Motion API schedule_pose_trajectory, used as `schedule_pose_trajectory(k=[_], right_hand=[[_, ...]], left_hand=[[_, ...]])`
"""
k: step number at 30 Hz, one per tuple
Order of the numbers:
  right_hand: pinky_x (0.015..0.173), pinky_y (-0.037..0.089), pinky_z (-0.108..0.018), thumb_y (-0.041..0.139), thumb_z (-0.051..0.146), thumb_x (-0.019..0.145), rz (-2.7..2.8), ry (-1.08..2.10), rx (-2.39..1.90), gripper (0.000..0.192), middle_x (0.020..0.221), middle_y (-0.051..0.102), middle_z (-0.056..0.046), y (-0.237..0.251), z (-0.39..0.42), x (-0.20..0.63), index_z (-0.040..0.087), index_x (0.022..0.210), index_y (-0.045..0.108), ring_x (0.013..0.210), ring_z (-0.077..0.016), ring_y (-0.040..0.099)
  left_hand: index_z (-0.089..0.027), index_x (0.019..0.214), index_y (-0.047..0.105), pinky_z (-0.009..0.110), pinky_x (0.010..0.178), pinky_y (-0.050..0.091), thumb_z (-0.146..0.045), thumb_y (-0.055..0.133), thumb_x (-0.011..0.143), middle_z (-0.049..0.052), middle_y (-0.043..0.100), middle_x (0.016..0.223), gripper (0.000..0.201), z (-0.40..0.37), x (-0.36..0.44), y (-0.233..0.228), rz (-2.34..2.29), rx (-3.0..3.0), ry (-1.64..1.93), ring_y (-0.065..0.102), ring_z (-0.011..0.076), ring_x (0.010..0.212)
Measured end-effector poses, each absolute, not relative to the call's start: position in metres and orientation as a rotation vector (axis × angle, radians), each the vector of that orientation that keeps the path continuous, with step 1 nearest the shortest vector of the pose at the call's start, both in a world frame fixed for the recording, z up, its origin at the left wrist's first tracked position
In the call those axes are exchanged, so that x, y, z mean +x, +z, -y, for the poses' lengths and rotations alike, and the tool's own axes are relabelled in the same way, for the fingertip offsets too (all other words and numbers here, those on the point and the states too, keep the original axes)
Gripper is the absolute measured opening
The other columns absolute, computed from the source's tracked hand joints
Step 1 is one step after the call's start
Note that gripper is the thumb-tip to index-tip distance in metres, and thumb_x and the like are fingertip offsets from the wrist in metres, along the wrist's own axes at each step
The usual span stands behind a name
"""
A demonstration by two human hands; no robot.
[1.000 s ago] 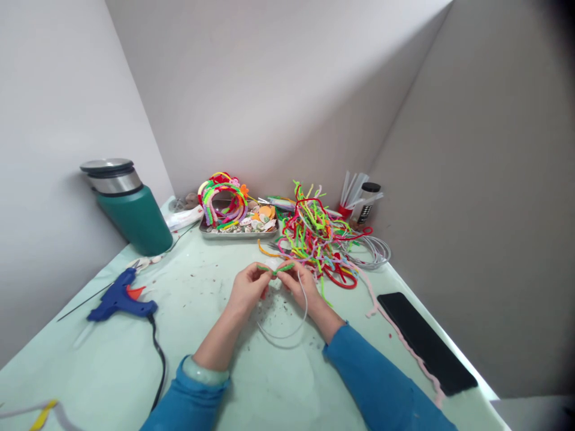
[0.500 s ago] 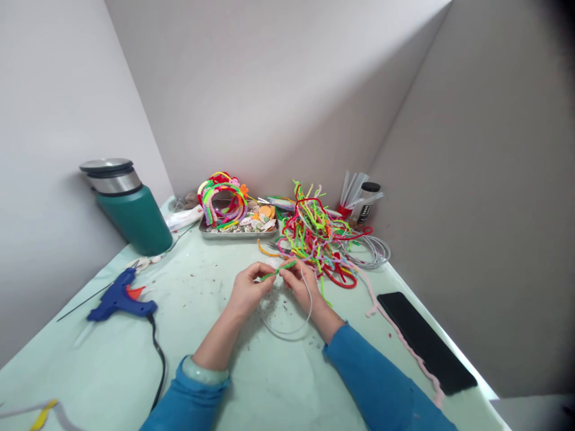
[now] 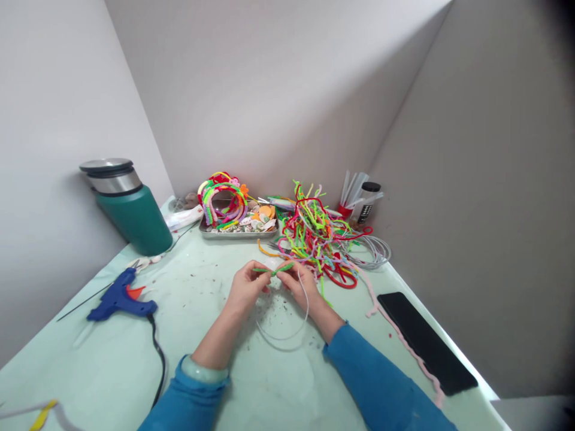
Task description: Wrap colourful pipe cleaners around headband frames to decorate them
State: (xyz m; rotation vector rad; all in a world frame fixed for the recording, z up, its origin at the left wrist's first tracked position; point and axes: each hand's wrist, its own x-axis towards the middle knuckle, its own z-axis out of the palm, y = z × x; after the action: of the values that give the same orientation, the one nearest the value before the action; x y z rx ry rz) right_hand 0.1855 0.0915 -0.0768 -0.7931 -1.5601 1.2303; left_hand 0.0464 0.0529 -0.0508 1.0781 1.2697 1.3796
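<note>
A green pipe cleaner runs between my two hands at the middle of the table, wound around one end of a thin white hoop that curves down toward me. My left hand pinches the pipe cleaner's left end. My right hand grips its right part together with the hoop. Both arms wear blue sleeves.
A tangled pile of coloured pipe cleaners lies just beyond my right hand. Behind it stand a metal tray with finished hoops, a cup of glue sticks and a green flask. A blue glue gun rests left, a black phone right.
The hands turn the green pipe cleaner slightly on the hoop; the hoop's lower curve shifts a little. Nothing else has moved.
</note>
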Motion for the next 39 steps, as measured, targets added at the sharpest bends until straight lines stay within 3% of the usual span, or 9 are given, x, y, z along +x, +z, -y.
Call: schedule_pose_trajectory(k=[9, 14, 19, 26, 31, 39], right_hand=[[0.051, 0.035, -0.023, 0.061, 0.033, 0.076, 1.648, 1.197, -0.773, 0.015, 0.060, 0.048, 0.003, -0.0775, -0.0911, 0.1869, 0.018, 0.078, 0.058, 0.053, -0.0102, 0.043], [0.050, 0.035, -0.023, 0.059, 0.034, 0.077, 1.619, 1.184, -0.835, 0.016, 0.057, 0.047, 0.004, -0.0794, -0.0918, 0.1860, 0.018, 0.081, 0.057, 0.051, -0.0102, 0.043], [0.046, 0.035, -0.021, 0.058, 0.032, 0.077, 1.484, 1.241, -0.825, 0.015, 0.062, 0.051, 0.003, -0.0777, -0.0932, 0.1834, 0.017, 0.080, 0.053, 0.049, -0.0086, 0.043], [0.043, 0.034, -0.021, 0.058, 0.037, 0.075, 1.415, 1.290, -0.840, 0.021, 0.063, 0.054, 0.002, -0.0729, -0.0941, 0.1820, 0.017, 0.077, 0.052, 0.046, -0.0080, 0.043], [0.044, 0.034, -0.021, 0.059, 0.038, 0.074, 1.400, 1.290, -0.849, 0.022, 0.060, 0.053, 0.002, -0.0732, -0.0947, 0.1827, 0.017, 0.075, 0.053, 0.046, -0.0083, 0.043], [0.045, 0.034, -0.022, 0.059, 0.036, 0.075, 1.432, 1.294, -0.819, 0.020, 0.062, 0.054, 0.002, -0.0709, -0.0938, 0.1831, 0.017, 0.075, 0.053, 0.047, -0.0085, 0.044]], left_hand=[[-0.016, 0.076, 0.050, 0.013, 0.031, 0.024, -0.031, 0.069, 0.058, -0.006, 0.048, 0.049, 0.030, -0.0530, 0.0452, -0.0506, -1.186, 0.842, 1.304, 0.045, 0.0068, 0.041], [-0.018, 0.074, 0.045, 0.014, 0.031, 0.030, -0.037, 0.069, 0.059, -0.005, 0.054, 0.054, 0.034, -0.0528, 0.0482, -0.0514, -1.258, 0.907, 1.378, 0.049, 0.0081, 0.043], [-0.016, 0.074, 0.054, 0.018, 0.037, 0.041, -0.041, 0.065, 0.063, 0.000, 0.060, 0.067, 0.030, -0.0532, 0.0492, -0.0503, -1.319, 1.018, 1.380, 0.056, 0.0115, 0.053], [-0.020, 0.079, 0.069, 0.020, 0.050, 0.045, -0.033, 0.060, 0.070, 0.006, 0.066, 0.090, 0.018, -0.0503, 0.0484, -0.0513, -1.411, 1.408, 1.450, 0.061, 0.0151, 0.070], [-0.023, 0.083, 0.071, 0.022, 0.062, 0.047, -0.025, 0.056, 0.075, 0.006, 0.066, 0.092, 0.018, -0.0487, 0.0475, -0.0511, -1.405, 1.705, 1.472, 0.060, 0.0169, 0.083], [-0.025, 0.091, 0.071, 0.026, 0.073, 0.047, -0.021, 0.057, 0.074, 0.004, 0.068, 0.094, 0.022, -0.0513, 0.0466, -0.0571, -1.445, 1.716, 1.475, 0.061, 0.0171, 0.083]])
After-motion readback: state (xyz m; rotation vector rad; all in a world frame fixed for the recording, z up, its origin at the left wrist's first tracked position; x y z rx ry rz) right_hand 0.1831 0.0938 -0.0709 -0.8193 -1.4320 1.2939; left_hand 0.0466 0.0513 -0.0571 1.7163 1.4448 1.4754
